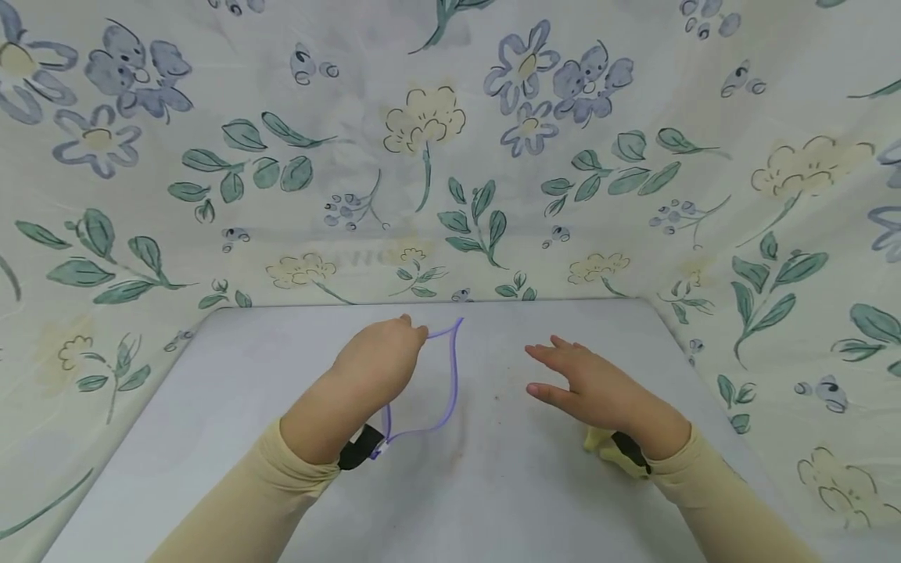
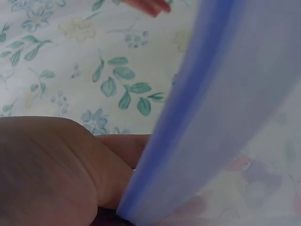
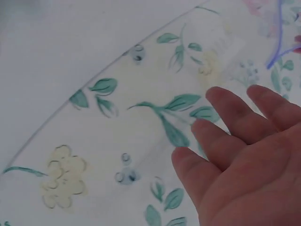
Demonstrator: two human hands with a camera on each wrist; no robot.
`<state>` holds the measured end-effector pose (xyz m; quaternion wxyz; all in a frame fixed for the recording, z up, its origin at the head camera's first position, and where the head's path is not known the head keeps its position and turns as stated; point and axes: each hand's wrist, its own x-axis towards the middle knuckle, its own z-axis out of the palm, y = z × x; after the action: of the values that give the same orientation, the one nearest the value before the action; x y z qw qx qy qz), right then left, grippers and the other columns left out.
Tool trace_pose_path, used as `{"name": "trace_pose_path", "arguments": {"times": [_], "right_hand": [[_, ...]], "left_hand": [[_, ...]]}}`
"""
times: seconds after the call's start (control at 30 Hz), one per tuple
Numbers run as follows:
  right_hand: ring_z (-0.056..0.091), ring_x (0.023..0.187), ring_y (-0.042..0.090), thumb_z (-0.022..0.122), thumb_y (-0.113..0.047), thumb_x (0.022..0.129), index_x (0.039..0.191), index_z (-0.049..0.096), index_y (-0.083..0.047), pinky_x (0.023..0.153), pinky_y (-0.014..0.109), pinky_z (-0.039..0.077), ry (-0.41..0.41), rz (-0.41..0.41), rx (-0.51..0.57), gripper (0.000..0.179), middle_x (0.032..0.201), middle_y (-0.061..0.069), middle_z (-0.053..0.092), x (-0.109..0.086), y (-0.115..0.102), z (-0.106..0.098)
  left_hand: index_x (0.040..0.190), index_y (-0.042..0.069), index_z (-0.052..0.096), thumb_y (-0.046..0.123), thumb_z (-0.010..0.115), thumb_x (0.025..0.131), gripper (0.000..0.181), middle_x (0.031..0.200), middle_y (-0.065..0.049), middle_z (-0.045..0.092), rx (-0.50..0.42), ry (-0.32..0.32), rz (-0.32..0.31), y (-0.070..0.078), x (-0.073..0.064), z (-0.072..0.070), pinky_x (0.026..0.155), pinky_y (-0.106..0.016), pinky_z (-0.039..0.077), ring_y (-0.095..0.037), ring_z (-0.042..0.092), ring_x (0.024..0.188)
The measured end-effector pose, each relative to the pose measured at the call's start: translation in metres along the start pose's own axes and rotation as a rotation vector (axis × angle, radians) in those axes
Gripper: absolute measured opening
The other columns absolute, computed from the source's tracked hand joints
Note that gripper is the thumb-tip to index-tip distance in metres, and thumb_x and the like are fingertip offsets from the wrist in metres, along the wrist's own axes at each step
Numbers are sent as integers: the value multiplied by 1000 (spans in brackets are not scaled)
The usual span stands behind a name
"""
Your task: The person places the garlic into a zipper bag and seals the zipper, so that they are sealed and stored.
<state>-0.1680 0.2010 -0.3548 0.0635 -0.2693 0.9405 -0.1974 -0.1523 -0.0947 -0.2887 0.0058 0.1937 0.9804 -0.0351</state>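
Observation:
A clear zip bag with purple-blue edging (image 1: 454, 379) hangs above the table from my left hand (image 1: 383, 361), which grips it near its top edge. Close up in the left wrist view, the bag's blue edge strip (image 2: 181, 108) runs diagonally past the thumb side, and faint pink and grey print shows on its film. The left fingertips are mostly hidden. My right hand (image 1: 598, 387) is held in the air right of the bag, fingers extended and holding nothing. A pale yellow object (image 1: 598, 442) lies below the right wrist, partly covered by it; its kind is unclear.
The white table (image 1: 507, 500) spreads beneath both hands. Behind and beside it hangs a floral cloth (image 1: 493, 227) with green leaves and blue and yellow flowers. Dark bands (image 1: 360, 448) sit at both wrists.

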Motion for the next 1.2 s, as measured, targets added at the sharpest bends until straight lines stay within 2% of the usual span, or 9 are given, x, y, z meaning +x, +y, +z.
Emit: {"name": "trace_pose_path", "arguments": {"times": [0.13,0.33,0.5,0.73,0.97,1.2], "right_hand": [[25,143,31,43,-66,88,144,39,-25,112,54,28,-33,81,-16,70,149,4,39,-5,21,4],[32,136,45,47,-64,88,144,40,-12,105,60,32,-49,200,-109,77,144,19,44,-26,66,11],[33,132,50,49,-64,87,146,35,-7,101,61,36,-36,244,-85,82,137,25,49,-44,91,12],[32,130,54,48,-68,85,147,31,-7,98,65,36,-52,317,-49,89,139,34,41,-56,103,15],[34,129,53,45,-68,86,147,31,-5,96,64,38,-53,332,-44,89,137,34,43,-70,111,19],[33,132,50,41,-72,85,149,27,-8,101,64,34,-92,375,1,91,146,31,33,-74,114,22]], "left_hand": [[131,6,55,-4,47,91,42,136,-21,51,-12,-20,-12,-4,-1,-5,100,-45,46,-36,52,123],[134,7,53,-4,43,93,43,137,-19,51,-50,-37,-21,-7,-2,-7,105,-45,42,-35,48,127],[135,8,52,-6,42,93,46,139,-19,49,-66,-41,-46,-10,-1,-9,106,-46,40,-36,47,128],[134,8,52,-5,44,92,45,132,-16,55,-73,-41,-44,-12,-2,-10,105,-45,41,-33,50,125],[135,9,53,-4,43,93,45,132,-16,56,-83,-36,-57,-14,-2,-8,104,-45,42,-33,51,124],[134,8,53,-3,42,93,43,132,-18,55,-88,-34,-54,-15,-3,-9,104,-46,42,-34,51,124]]}}
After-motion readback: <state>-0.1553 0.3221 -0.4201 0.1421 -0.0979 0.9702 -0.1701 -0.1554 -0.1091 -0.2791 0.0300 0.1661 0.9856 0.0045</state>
